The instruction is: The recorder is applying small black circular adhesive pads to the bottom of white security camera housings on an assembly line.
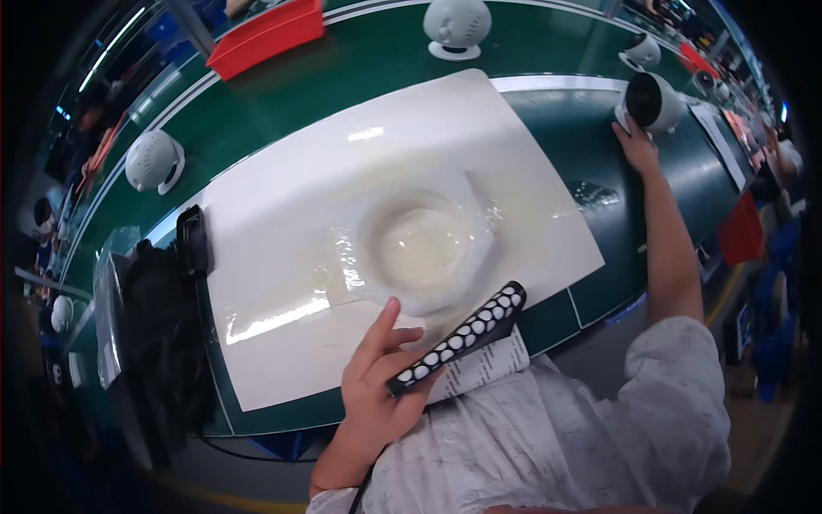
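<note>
The left hand (374,387) gripped the strip (465,336), lower centre; the right hand (639,151) touched the unit (648,100), upper right, fingers' grip unclear: holding it low seemed steadiest.

Left of the white ring (473,261), the way across the board (282,248) lies open; the dotted strip (460,339) obstructs the ring's near side.

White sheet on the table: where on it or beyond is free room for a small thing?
Free: the white sheet between the padded ring and far edge; beyond it, the green surface between the left white device and far white device. Crowded: near the left hand with its dotted strip, and at the left edge, by the black object and dark bundle.
</note>
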